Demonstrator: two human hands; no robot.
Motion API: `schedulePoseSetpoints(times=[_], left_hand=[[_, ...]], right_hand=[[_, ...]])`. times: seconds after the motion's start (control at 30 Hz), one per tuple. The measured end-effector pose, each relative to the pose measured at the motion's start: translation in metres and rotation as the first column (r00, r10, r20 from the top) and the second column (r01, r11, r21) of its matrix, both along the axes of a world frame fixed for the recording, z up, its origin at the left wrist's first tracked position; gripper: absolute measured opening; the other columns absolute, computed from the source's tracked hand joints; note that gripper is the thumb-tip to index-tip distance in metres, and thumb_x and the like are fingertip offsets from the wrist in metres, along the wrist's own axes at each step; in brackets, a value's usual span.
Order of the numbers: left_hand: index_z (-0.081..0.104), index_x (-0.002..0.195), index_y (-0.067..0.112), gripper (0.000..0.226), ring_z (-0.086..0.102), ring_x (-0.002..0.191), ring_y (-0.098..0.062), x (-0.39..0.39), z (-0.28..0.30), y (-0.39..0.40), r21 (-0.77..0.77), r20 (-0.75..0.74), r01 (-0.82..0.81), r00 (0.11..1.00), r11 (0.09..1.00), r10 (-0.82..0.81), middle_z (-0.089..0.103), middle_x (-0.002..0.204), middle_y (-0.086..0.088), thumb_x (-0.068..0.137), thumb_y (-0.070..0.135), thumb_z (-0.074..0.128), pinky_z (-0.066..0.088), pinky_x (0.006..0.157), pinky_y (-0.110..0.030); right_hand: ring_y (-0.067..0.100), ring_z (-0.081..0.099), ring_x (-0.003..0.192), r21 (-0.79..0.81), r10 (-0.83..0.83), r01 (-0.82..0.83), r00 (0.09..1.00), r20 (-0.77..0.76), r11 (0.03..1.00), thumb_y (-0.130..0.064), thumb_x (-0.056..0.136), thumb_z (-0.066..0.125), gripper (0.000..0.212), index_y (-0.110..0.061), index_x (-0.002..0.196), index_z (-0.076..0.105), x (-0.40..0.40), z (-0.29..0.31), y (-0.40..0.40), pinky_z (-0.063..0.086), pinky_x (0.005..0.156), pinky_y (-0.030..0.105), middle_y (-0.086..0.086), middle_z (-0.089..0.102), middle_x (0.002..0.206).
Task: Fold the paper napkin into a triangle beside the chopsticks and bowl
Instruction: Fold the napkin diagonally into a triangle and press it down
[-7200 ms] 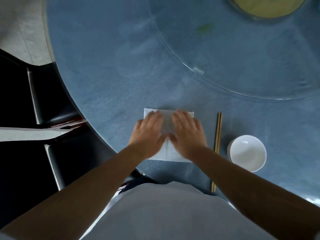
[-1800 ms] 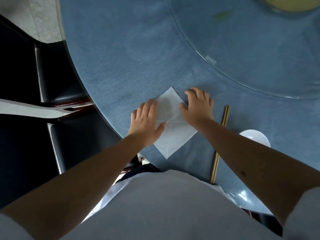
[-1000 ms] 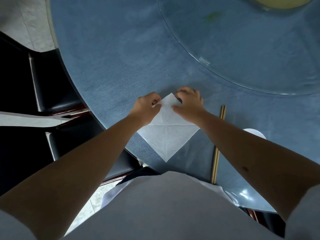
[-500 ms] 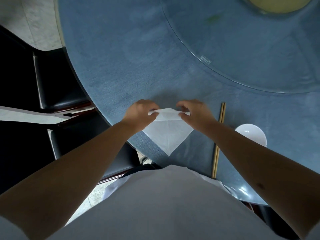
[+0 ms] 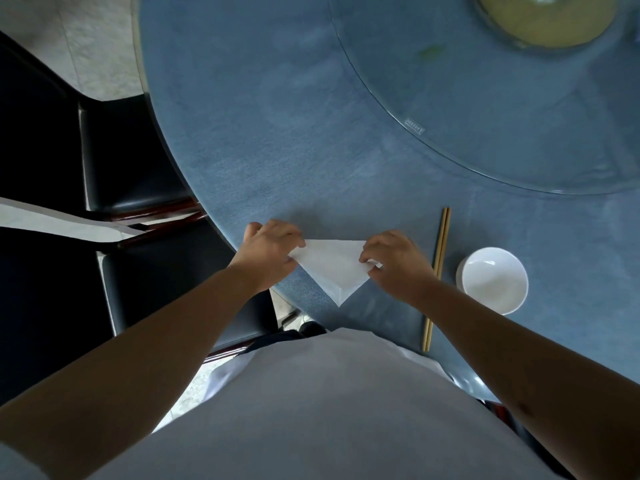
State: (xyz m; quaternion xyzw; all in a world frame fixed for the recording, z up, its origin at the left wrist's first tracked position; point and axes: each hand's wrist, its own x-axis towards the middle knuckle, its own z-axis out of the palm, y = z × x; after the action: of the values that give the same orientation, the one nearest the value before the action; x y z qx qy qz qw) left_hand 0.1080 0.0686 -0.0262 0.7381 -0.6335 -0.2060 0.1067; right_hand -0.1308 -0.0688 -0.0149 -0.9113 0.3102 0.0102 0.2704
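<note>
The white paper napkin (image 5: 334, 268) lies on the blue table (image 5: 277, 161) as a triangle, its point toward me and its long edge on the far side. My left hand (image 5: 268, 252) pinches its left corner. My right hand (image 5: 393, 259) pinches its right corner. A pair of wooden chopsticks (image 5: 437, 271) lies just right of my right hand, running away from me. Further right stands a small white bowl (image 5: 493, 279), upright and empty.
A glass turntable (image 5: 502, 109) covers the far right of the table, with a yellowish dish (image 5: 543, 19) on it. Two black chairs (image 5: 131, 161) stand at the left, close to the table's curved edge. My pale shirt fills the bottom of the view.
The far corner of the diamond-shaped napkin has been brought down onto the near one, so it is now a triangle. Both hands slid outward to its left and right corners.
</note>
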Motion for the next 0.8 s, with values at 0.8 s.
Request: schedulePoseSetpoints(times=[0.8], left_hand=[[0.015, 0.152, 0.017, 0.075, -0.002, 0.149, -0.019, -0.023, -0.002, 0.038, 0.211, 0.122, -0.081, 0.991, 0.974, 0.056, -0.001, 0.164, -0.001, 0.092, 0.051, 0.046, 0.011, 0.116, -0.046]], right_hand=[[0.024, 0.028, 0.136, -0.215, -0.214, 0.161, 0.944, -0.252, 0.963, -0.052, 0.088, 0.047, 0.057, -0.025, 0.138, 0.041, -0.022, -0.007, 0.022, 0.024, 0.109, 0.045, -0.001, 0.032, 0.151]])
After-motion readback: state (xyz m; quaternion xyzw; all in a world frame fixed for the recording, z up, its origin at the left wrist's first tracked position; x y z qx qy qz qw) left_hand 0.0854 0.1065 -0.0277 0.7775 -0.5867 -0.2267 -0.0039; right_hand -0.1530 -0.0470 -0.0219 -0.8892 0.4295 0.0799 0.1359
